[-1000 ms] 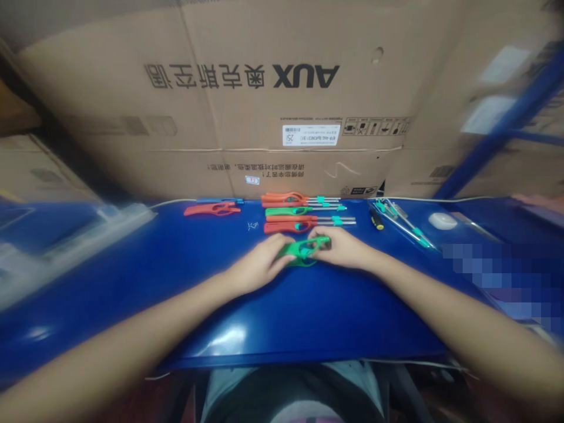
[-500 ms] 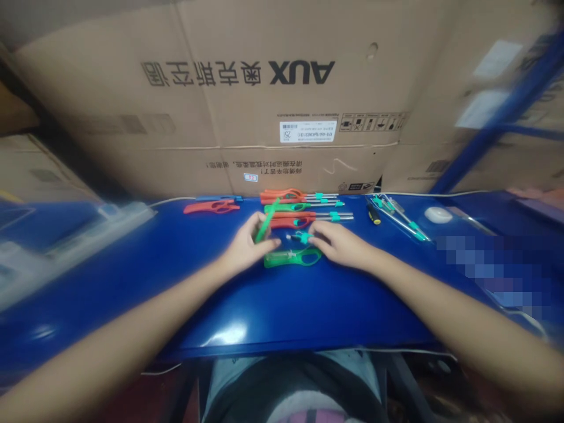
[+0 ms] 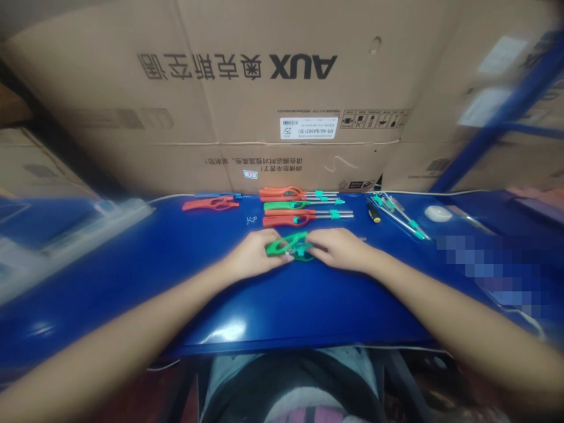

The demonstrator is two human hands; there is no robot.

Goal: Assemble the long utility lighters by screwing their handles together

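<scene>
Both hands meet at the middle of a blue table (image 3: 185, 264). My left hand (image 3: 253, 258) grips the left end of a green plastic lighter handle (image 3: 286, 245), fingers curled on it. My right hand (image 3: 337, 248) closes on its right end, where a teal part and a thin metal rod show. Just behind lie several finished long-nosed lighters (image 3: 299, 208), orange and green with metal tubes. A separate orange handle shell (image 3: 211, 204) lies further left.
A yellow-and-black screwdriver (image 3: 374, 214) and a clear bag of metal tubes (image 3: 399, 217) lie at the right rear, with a white round object (image 3: 437, 214) beyond. A big AUX cardboard box (image 3: 282, 94) walls off the back. A clear tray (image 3: 74, 229) sits at left.
Half a second ago my left hand held one green shell lifted apart from the other on the table. Now the green pieces are together between both hands.
</scene>
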